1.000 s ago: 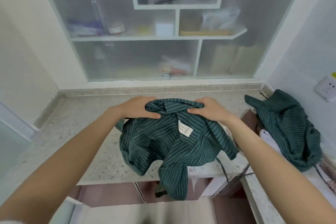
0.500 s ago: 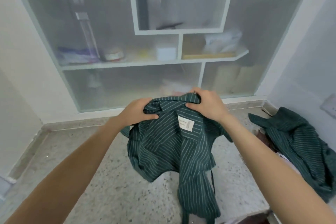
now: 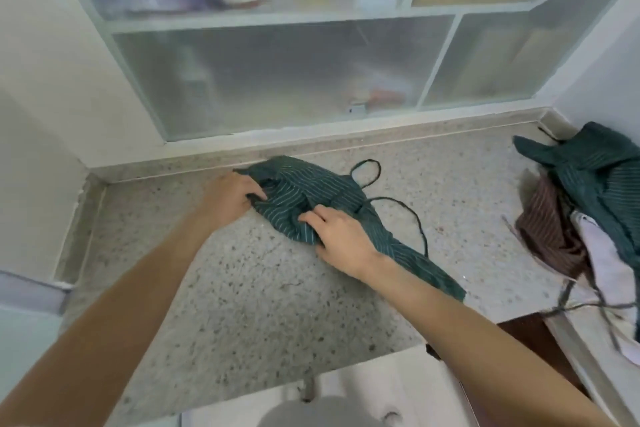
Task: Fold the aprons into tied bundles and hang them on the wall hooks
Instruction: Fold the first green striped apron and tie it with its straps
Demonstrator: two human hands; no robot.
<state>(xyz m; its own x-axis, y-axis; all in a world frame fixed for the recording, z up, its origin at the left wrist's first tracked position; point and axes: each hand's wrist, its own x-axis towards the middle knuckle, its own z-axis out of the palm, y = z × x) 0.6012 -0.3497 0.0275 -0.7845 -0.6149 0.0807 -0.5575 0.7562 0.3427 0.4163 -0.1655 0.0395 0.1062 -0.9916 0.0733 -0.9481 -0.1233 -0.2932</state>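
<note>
**Both hands on green apron, bunched on the surface**

Nearest the camera: a pale grey rounded object (image 3: 311, 409) at the bottom edge, blurred, can't tell what it is. Both bare forearms reach up from the bottom corners over the speckled stone surface (image 3: 242, 288).

Right hand (image 3: 341, 241) lies on the near edge of the green striped apron (image 3: 311, 194), fingers curled into the cloth and gripping a fold. Left hand (image 3: 230, 198) is at the apron's left end, fingers curled round a bunch of fabric. The apron lies crumpled in a long heap on the surface, one strip of it trailing toward the near right under the right wrist. A thin dark strap (image 3: 408, 215) loops loose on the surface just right of the apron; a second loop lies behind it.

Right side, well apart from the hands: a heap of cloth at the surface's edge, with a second green striped apron (image 3: 595, 177) on top, a brown striped cloth (image 3: 550, 232) under it, and a pale cloth (image 3: 602, 253) below. Grey straps hang off this heap over the edge.

Farthest: a frosted-glass cabinet (image 3: 294, 80) along the back wall, with blurred shapes behind the panes, not identifiable.
</note>
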